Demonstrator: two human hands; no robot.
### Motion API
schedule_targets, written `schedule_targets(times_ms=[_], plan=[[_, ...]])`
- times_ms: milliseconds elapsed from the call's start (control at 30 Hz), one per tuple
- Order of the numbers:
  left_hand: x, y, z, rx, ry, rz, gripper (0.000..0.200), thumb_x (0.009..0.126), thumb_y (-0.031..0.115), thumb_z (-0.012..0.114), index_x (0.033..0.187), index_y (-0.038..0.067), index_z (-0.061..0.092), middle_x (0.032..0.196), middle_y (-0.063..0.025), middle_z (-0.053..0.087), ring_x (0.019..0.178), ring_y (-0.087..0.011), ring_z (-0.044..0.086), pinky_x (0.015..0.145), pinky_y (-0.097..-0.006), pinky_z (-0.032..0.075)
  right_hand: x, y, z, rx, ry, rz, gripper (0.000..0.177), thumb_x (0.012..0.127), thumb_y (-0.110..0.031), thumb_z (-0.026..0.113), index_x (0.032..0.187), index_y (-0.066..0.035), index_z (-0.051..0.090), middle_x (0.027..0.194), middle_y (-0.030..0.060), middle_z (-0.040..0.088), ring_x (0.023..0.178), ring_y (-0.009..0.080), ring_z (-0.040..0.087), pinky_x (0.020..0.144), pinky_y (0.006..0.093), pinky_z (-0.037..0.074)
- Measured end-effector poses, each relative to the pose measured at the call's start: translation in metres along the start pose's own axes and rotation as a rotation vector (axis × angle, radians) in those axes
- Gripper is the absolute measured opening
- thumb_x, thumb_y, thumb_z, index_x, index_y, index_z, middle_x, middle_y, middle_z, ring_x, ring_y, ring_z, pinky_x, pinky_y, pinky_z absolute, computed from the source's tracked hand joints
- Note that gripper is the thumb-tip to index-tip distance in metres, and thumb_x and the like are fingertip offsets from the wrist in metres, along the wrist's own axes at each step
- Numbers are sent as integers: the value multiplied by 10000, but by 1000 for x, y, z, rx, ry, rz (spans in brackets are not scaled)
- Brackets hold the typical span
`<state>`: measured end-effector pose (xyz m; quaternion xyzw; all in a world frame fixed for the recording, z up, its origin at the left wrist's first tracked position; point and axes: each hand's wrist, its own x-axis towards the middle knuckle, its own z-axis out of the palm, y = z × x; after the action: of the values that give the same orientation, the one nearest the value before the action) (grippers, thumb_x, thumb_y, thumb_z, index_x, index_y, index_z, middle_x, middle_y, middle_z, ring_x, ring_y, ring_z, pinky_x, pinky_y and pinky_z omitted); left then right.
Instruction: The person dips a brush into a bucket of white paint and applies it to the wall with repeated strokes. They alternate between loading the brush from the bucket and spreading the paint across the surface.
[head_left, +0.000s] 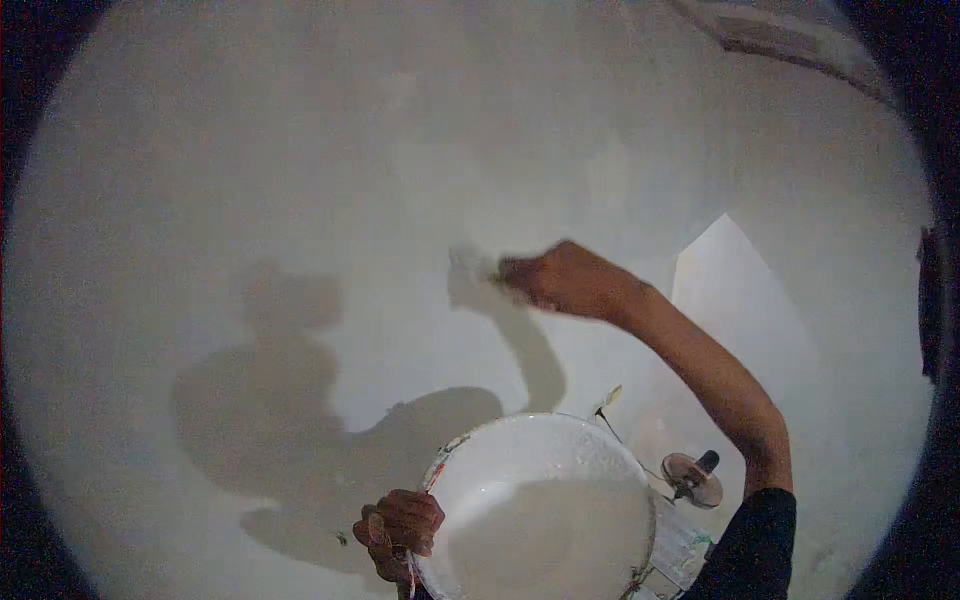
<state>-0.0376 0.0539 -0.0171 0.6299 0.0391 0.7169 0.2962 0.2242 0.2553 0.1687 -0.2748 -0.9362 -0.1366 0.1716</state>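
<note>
A white bucket (540, 430) with pale, whitish paint (550, 540) inside is tilted toward me at the bottom of the head view. My left hand (400, 530) has its fingers wrapped over the bucket's left rim. Higher up, my right hand (555, 278) is closed around a paintbrush (467, 275), its pale end pointing left against the wall (420, 180). The brush is smeared by motion, and my fingers hide most of its handle.
My shadow (270, 400) falls across the wall on the left. Right of the bucket are a round fitting with a dark knob (692, 480), white boxy parts (682, 545) and a thin stick with a pale tip (610, 402). A dark object (929, 305) hangs at the far right.
</note>
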Motion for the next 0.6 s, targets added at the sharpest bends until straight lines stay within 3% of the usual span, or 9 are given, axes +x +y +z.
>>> schedule_targets(times_ms=[33,100,167,200,300,367,433,533,600], plan=[[-7,3,-12,3,-6,-3,666,967,432,292,496,45,558,455,-90,519,313,-210,382,340,-318,351,-14,4,12,35,149,-245,308,919,-253,502,1170,-83,551,1070,133,647,891,301,659,745,432,539],[-23,17,-35,239,14,-537,634,960,473,306,524,77,539,424,-76,491,315,-215,401,349,-345,370,-18,6,12,-5,251,-191,277,935,-266,496,1141,-97,575,1081,127,638,891,304,657,724,439,538],[-23,10,-24,152,111,-264,601,949,476,324,530,93,523,420,-62,478,316,-212,401,352,-346,369,-10,5,-16,-93,309,154,257,932,-251,506,1110,-81,580,1082,121,629,873,298,655,687,440,537],[-15,7,-9,113,132,-175,585,944,477,334,534,101,515,418,-55,472,316,-210,401,354,-346,369,-5,4,-24,-57,636,40,274,916,-225,513,1132,-62,552,1007,126,647,813,300,660,650,427,537],[-11,4,1,93,179,-116,540,928,481,361,543,125,490,412,-35,453,317,-206,401,359,-348,368,15,18,2,-44,821,-66,302,900,-197,518,1165,-53,538,972,129,645,787,302,660,631,399,541],[-13,6,4,96,196,-108,511,917,484,380,550,141,474,408,-21,440,318,-202,400,363,-349,367,1,-1,15,-167,124,139,333,903,-196,527,1214,-86,577,1105,99,627,867,251,666,699,402,544],[-10,8,5,103,202,-105,485,907,486,399,557,157,458,404,-7,428,318,-199,400,366,-350,366,-23,-1,35,-39,162,-75,350,904,-231,530,1229,-107,572,1035,84,638,831,248,658,704,409,540],[-3,6,8,113,217,-84,451,895,476,423,561,173,438,406,8,420,326,-191,402,375,-346,367,-12,5,32,-40,325,-159,338,920,-296,510,1204,-127,583,954,68,635,791,251,653,687,401,539],[0,8,8,115,237,-85,433,891,450,433,558,173,433,419,10,429,340,-182,406,386,-336,370,9,12,-6,-93,373,-67,328,941,-347,471,1161,-140,597,923,66,620,783,252,650,683,398,539]])
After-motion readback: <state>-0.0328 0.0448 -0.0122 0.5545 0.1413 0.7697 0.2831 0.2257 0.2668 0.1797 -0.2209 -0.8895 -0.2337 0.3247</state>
